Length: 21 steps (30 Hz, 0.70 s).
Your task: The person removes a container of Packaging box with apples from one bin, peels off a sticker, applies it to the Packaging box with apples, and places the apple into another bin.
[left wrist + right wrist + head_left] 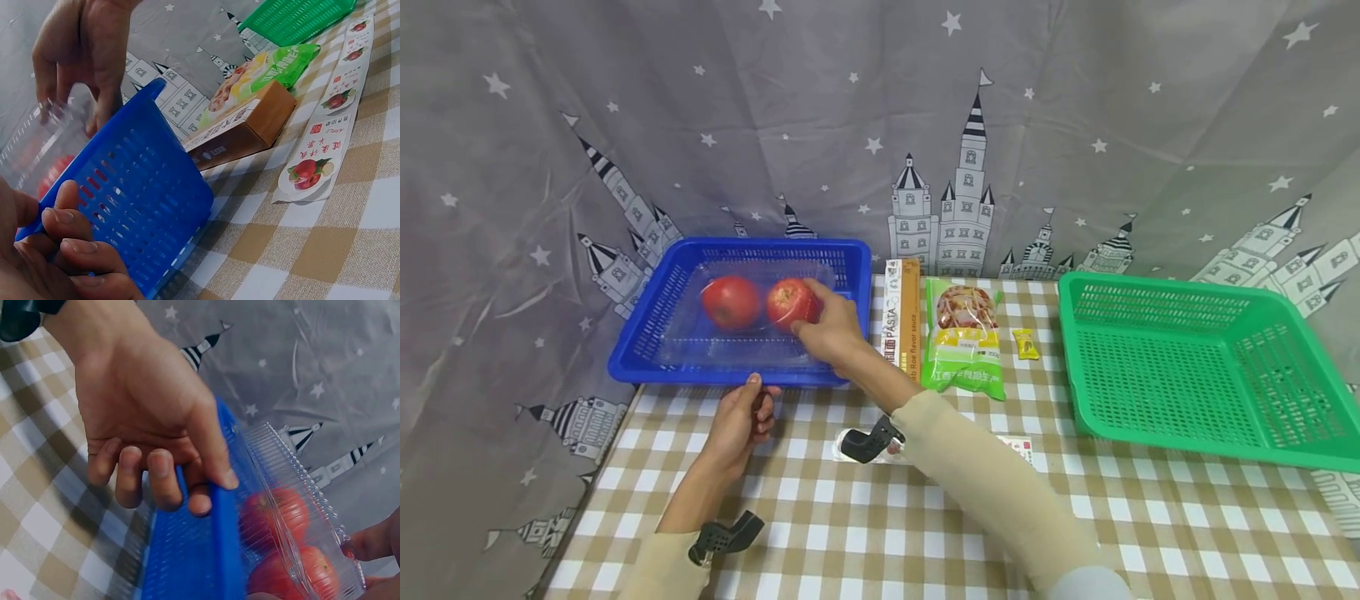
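A blue basket (647,350) (137,187) (194,562) stands at the back left of the checked table. In it lies a clear plastic box (737,342) (300,487) with two red apples (730,302) (790,300) inside. My left hand (741,417) (56,250) (150,425) grips the basket's near rim, thumb over the edge and fingers outside. My right hand (831,329) (81,50) (378,544) reaches into the basket and holds the clear box at its right end, beside the right apple.
Right of the blue basket lie a pasta box (902,321) (250,125), a green snack bag (964,337) (262,69) and a small yellow packet (1025,343). A green basket (1195,367) stands at the far right. An apple label strip (331,125) lies under my right forearm.
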### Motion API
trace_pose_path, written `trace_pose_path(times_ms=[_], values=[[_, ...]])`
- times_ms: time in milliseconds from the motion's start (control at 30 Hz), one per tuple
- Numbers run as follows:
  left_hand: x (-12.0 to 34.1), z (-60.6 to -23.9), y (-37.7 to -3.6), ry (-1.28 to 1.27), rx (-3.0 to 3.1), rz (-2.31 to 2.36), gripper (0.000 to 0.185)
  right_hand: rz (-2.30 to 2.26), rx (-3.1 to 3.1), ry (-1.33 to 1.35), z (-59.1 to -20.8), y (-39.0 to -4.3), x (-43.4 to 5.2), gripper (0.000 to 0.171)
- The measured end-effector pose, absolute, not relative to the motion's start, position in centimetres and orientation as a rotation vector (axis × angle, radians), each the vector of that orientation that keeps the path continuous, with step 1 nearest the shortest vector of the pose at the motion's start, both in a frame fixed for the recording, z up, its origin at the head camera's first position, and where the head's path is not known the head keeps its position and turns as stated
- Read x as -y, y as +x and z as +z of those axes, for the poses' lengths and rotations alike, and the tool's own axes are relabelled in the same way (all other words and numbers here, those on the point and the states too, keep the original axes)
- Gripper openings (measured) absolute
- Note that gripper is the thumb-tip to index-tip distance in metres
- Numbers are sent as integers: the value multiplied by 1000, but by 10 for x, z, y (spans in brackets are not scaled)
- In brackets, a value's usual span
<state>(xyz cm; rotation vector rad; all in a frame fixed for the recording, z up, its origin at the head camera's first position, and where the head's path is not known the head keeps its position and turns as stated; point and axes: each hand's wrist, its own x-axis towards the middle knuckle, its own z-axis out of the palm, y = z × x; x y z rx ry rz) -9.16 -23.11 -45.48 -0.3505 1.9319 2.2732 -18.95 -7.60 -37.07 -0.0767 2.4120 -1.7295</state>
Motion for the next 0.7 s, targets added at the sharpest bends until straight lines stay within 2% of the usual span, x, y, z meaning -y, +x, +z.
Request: trace_pose_path(times_ms=[433, 700], values=[[231, -455, -91, -347, -1949, 2258, 43, -1868, -2072, -269, -335, -177, 27, 75], [231, -457, -91, -362, -1960, 2256, 44, -1881, -2028, -254, -323, -167, -1, 76]])
